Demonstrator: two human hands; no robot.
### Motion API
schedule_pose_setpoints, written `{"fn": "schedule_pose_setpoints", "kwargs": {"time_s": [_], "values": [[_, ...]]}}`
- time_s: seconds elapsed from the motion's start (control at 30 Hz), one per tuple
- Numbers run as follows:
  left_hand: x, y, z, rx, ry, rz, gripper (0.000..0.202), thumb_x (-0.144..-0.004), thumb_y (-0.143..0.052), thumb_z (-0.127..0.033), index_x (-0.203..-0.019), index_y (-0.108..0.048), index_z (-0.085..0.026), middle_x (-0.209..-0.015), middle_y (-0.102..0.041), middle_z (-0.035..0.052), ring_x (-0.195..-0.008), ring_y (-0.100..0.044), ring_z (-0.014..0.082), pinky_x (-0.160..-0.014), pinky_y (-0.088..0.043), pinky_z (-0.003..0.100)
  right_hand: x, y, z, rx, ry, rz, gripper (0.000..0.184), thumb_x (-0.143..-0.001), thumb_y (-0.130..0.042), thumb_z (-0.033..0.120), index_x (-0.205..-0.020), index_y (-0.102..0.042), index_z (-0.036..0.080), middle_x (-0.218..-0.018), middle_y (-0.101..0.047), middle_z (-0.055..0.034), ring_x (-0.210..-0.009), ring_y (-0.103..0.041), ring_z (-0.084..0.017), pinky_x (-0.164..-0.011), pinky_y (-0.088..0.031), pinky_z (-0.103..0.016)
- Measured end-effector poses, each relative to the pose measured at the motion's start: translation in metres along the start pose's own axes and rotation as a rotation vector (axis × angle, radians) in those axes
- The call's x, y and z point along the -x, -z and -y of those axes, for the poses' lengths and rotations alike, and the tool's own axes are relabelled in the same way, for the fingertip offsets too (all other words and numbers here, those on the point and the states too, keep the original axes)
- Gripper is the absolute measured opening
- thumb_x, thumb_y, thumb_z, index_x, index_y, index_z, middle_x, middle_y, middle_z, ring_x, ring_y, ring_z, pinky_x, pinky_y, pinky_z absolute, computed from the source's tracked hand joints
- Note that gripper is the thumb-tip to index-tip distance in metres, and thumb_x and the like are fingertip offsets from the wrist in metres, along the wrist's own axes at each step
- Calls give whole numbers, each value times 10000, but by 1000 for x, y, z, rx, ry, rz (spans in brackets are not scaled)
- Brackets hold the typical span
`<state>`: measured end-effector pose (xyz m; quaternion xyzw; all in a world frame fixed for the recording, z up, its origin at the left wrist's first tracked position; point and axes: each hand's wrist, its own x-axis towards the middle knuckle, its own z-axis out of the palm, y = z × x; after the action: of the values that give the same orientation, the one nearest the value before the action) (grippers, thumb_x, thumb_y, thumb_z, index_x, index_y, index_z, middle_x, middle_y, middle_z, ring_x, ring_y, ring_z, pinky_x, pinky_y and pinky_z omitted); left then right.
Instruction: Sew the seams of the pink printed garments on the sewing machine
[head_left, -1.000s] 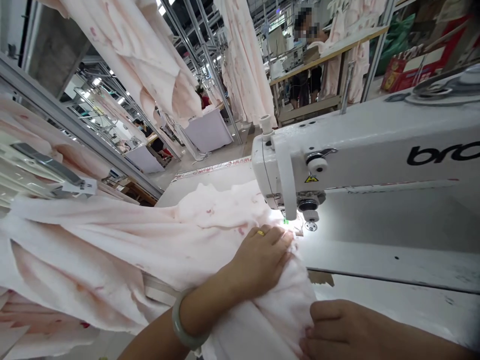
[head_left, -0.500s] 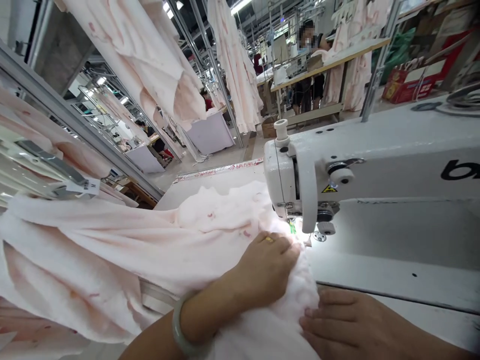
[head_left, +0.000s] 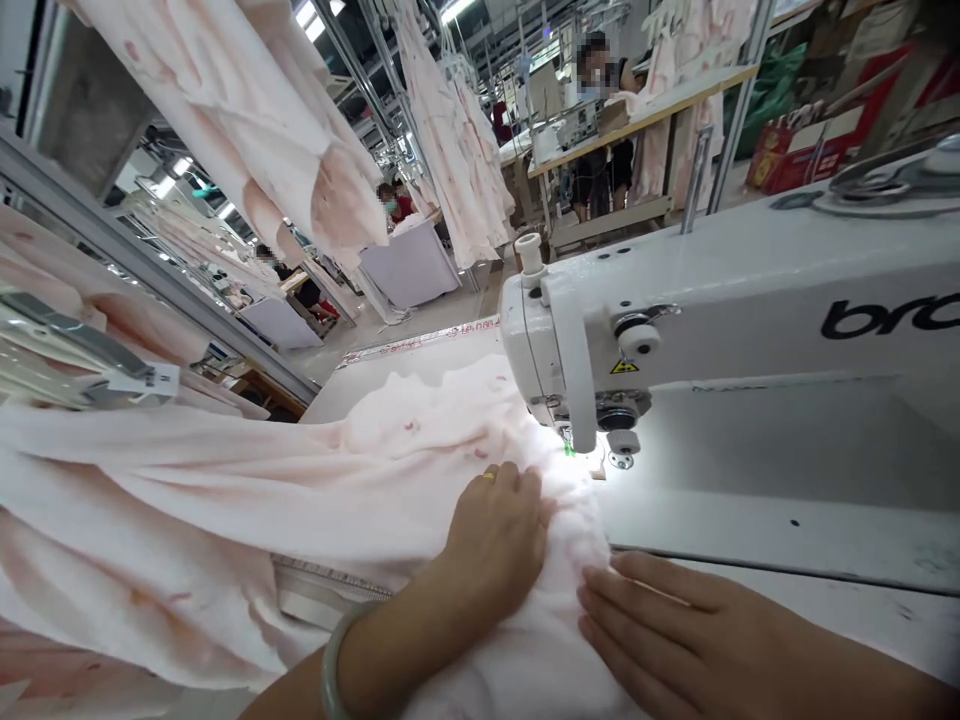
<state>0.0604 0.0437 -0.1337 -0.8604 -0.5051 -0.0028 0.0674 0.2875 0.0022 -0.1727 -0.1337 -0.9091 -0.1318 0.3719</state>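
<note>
A pale pink fleecy fabric (head_left: 315, 480) lies bunched on the white sewing table (head_left: 750, 520) and runs under the needle of a white sewing machine (head_left: 720, 300). My left hand (head_left: 499, 535) rests palm down on the fabric just left of the needle, fingers curled onto the cloth, a ring on one finger and a jade bangle on the wrist. My right hand (head_left: 660, 625) lies flat with fingers stretched out, its fingertips touching the fabric's near edge in front of the presser foot (head_left: 596, 462).
Pink garments (head_left: 247, 130) hang from overhead rails at left and centre. A metal rack (head_left: 82, 350) stands at far left. Another person (head_left: 600, 120) sits at a far sewing table. Red boxes (head_left: 810, 140) are stacked at the upper right.
My left hand has slid back from the needle toward me. My right hand has opened from a curled grip to flat fingers against the fabric. The view shifted slightly.
</note>
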Motion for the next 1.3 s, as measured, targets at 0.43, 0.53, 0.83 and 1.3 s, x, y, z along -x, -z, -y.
{"fn": "schedule_pose_setpoints", "kwargs": {"time_s": [0.43,0.53,0.83,1.3], "values": [[-11,11,4,-95,-536,-130,105,-1080,-580,-130,-1127,-665,-172,-1044,-710,77,-942,-653,230,-838,-516,368,-10,5,-5,-43,-1,53,443,-1050,-384,-5,-1003,-793,158,-925,-816,-60,-786,-691,-197,-903,-548,-391],[-14,9,0,-132,-700,-101,114,-1090,-570,-125,-1016,-647,-163,-879,-652,38,-817,-627,196,-755,-466,342,-6,3,-2,14,38,40,363,-1005,-467,20,-1015,-806,150,-943,-825,-71,-821,-705,-220,-974,-546,-414],[-20,0,0,-36,-638,-187,202,-1122,-533,-157,-956,-646,-184,-902,-697,38,-870,-652,204,-810,-497,355,-1,-2,0,-17,23,84,341,-971,-494,16,-1066,-794,146,-972,-829,-87,-845,-726,-233,-960,-562,-411],[-17,-5,6,250,-360,-13,333,-1129,-506,-199,-1433,-620,-124,-1421,-724,162,-1336,-694,295,-1133,-586,449,1,-10,-15,-257,-93,28,436,-1099,-317,-10,-1171,-723,132,-980,-821,-69,-854,-750,-174,-963,-534,-368]]}}
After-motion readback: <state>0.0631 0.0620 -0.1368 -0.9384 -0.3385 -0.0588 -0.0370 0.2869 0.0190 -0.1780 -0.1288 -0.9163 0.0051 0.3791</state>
